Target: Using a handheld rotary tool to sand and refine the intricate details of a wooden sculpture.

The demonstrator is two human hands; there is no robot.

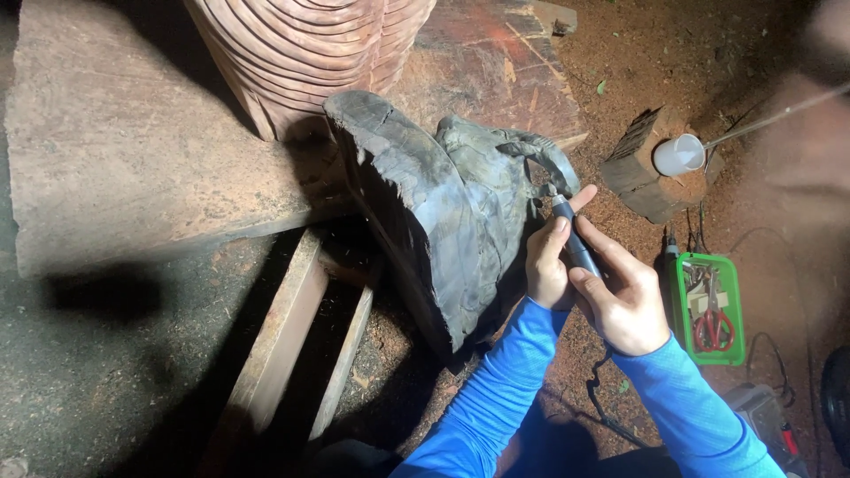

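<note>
Two hands, left hand (549, 270) and right hand (624, 301), both clamp a grey rotary carving tool (577, 246) whose long axis slants up-left, tip against the dark wood carving (452, 212), beside a green tray (728, 305).

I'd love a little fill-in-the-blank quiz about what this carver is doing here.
1. Both hands hold a slim grey ____ tool against the dark wood carving.
2. The sleeves are ____ in colour.
3. Red-handled ____ lie in the green tray.
4. A white ____ sits on the wood block.

Missing: rotary; blue; scissors; cup
</note>
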